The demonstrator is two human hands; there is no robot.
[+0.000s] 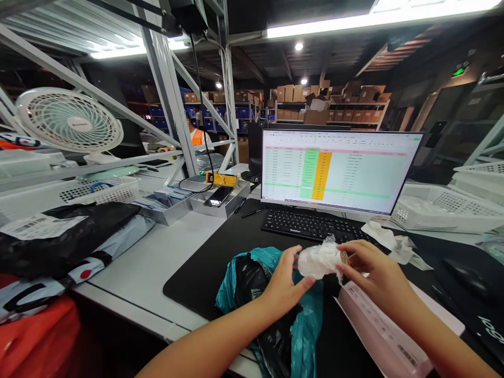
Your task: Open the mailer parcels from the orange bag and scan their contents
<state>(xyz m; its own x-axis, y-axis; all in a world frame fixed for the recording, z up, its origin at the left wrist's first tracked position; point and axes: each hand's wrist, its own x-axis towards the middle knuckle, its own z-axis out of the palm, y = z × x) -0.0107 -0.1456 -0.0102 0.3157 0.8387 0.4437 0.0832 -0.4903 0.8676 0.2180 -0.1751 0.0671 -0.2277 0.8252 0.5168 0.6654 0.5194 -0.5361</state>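
Between my hands, above the black desk mat [192,273], is a small bundle in white wrapping [321,261] with clear film on top. My left hand [286,275] holds its left side, thumb below and fingers partly behind. At the right end my right hand [364,265] pinches the bundle, where a brownish round end shows. What lies inside the wrapping is hidden. Under my left arm a crumpled teal plastic bag [309,331] lies with a black plastic bag [250,283] in it. A pale pink box [378,320] sits beneath my right forearm.
Behind the hands stand a keyboard [307,224] and a monitor [334,173] showing a spreadsheet. Crumpled tissue [394,244] and a mouse [464,275] lie to the right. Black parcels [79,226], metal trays [173,210] and a fan [71,121] are at left. A person in an orange vest [198,137] is beyond.
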